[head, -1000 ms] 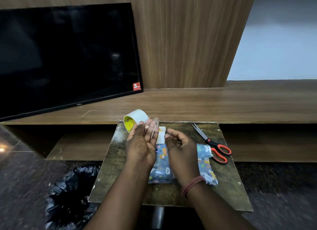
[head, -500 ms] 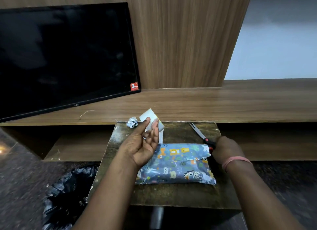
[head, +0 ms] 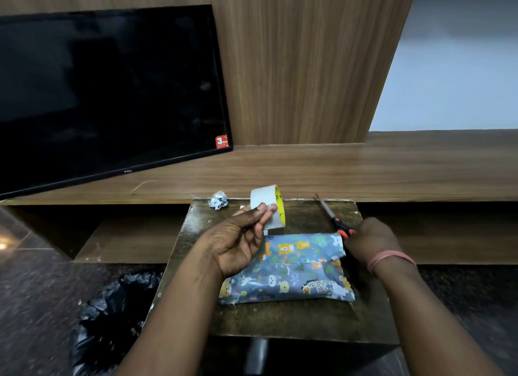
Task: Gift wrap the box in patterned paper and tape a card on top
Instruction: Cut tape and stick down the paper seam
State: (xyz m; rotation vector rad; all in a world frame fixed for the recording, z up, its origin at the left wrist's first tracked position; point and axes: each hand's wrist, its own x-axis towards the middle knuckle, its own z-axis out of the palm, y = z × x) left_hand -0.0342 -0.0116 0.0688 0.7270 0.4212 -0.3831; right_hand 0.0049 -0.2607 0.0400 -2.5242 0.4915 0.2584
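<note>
The box wrapped in blue animal-patterned paper (head: 291, 272) lies flat in the middle of the small dark table (head: 280, 317). My left hand (head: 241, 241) holds a roll of clear tape with a yellow core (head: 267, 204) above the table's far side, fingertips pinching the tape's surface. A white card edge (head: 265, 232) peeks out under the roll. My right hand (head: 370, 241) grips the red-and-black handles of the scissors (head: 333, 218) at the box's right end; their blades point away toward the shelf.
A crumpled scrap of paper (head: 219, 200) sits at the table's far left corner. A black bin bag (head: 112, 314) stands on the floor to the left. Behind runs a wooden shelf (head: 364, 168) with a black TV (head: 106, 90) leaning on it.
My right hand left the box and moved right to the scissors, closing on their handles. My left hand turned the tape roll and raised it. The box and the crumpled scrap came into view.
</note>
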